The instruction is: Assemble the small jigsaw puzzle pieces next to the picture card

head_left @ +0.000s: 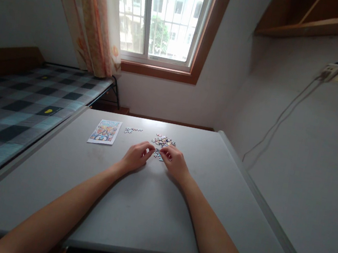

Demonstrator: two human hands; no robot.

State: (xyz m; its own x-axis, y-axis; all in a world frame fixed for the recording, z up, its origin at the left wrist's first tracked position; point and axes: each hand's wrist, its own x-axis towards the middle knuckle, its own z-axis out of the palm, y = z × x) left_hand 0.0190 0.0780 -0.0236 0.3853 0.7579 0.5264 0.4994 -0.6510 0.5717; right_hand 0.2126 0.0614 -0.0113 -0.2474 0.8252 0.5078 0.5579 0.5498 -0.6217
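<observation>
Both hands rest over a pale table point(128, 218), thumbs and fingertips pinched and facing each other. My left hand point(138, 155) is closed at the left side of a few joined puzzle pieces point(157, 154); my right hand point(175, 161) is closed at their right side. Whatever sits between the fingertips is too small to make out. Just beyond the hands lies a pile of loose puzzle pieces point(164, 140). Farther left is a small partly joined strip of pieces point(128, 130), and beside it a colourful printed picture sheet point(105, 132) lies flat.
A bed with a checked cover point(43, 85) stands along the table's left side. Behind the table are a curtain point(93, 16) and a barred window point(173, 16). At right, a cable point(267, 131) hangs from a wall socket point(330, 71) below a wooden shelf point(320, 23).
</observation>
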